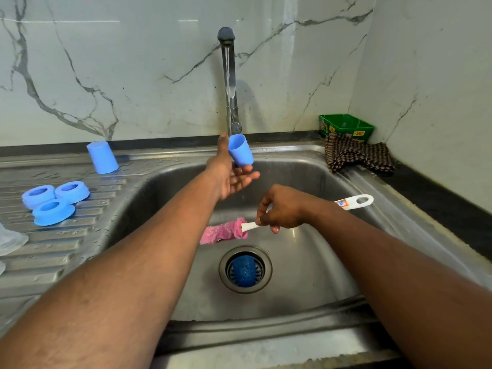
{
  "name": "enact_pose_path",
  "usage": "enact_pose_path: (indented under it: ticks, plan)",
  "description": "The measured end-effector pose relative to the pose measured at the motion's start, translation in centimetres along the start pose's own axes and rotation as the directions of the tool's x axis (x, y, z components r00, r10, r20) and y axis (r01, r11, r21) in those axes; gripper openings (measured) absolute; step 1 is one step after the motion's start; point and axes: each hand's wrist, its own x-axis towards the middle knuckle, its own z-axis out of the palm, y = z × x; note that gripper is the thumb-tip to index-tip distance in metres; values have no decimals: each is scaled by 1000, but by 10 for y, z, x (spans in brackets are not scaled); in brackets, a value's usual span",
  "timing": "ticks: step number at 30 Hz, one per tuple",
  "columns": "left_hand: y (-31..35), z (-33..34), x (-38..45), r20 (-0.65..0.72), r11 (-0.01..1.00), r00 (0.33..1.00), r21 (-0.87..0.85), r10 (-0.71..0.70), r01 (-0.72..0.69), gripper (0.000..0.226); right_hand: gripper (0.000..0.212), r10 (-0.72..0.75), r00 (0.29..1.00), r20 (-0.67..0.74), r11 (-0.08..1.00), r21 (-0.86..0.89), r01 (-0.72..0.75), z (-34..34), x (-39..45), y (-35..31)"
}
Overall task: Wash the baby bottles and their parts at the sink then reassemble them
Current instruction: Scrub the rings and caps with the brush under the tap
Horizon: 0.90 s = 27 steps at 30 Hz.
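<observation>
My left hand (229, 173) holds a blue bottle cap (240, 150) tilted under the running tap (228, 75), gripped between thumb and fingers. My right hand (279, 209) grips the white handle of a bottle brush (354, 202), its pink sponge head (222, 231) pointing left over the sink basin (306, 262). A second blue cap (102, 157) stands upside down on the drainboard at the left. Three blue screw rings (54, 202) lie grouped on the drainboard. A clear bottle part (10, 239) shows at the left edge.
A blue strainer (245, 270) sits in the drain. A checked cloth (356, 155) lies at the sink's back right corner, with a green box (346, 127) behind it. Marble-patterned walls stand at the back and on the right.
</observation>
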Motion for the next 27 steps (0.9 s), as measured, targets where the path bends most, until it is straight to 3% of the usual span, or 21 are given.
enact_pose_path:
  ticks: [5, 8, 13, 17, 20, 23, 25, 27]
  plan:
    - [-31, -18, 4, -45, 972, 993, 201, -112, 119, 82, 15, 1, 1000, -8, 1000, 25, -1, 1, -1, -2]
    - [-19, -17, 9, -34, 993, 999, 110, -43, 47, 83, 15, 4, 1000, 9, 1000, 22, -4, 2, -1, -2]
    - [-22, -12, 1, -22, 993, 1000, 118, 1, 2, 73, 16, 8, 1000, 1, 1000, 16, -8, 1, 0, -2]
    - [-12, -16, 3, -106, 986, 980, 0, 168, -169, 55, 16, -19, 1000, -15, 1000, -10, 19, 1, -1, -5]
    - [-15, -31, 6, -254, 949, 914, 59, 315, -310, 54, 15, -47, 998, -49, 999, -17, 47, 3, -2, -11]
    - [-10, -50, 4, -374, 905, 824, 199, 425, -376, 69, 13, -53, 990, -130, 999, -10, 52, 4, -3, -16]
    - [-2, -64, 2, -463, 862, 730, 326, 503, -388, 71, 12, -41, 983, -179, 999, -7, 40, 5, -3, -18]
    - [2, -78, 2, -510, 793, 625, 512, 590, -331, 57, 11, -28, 978, -207, 1000, -11, 26, 5, -3, -18]
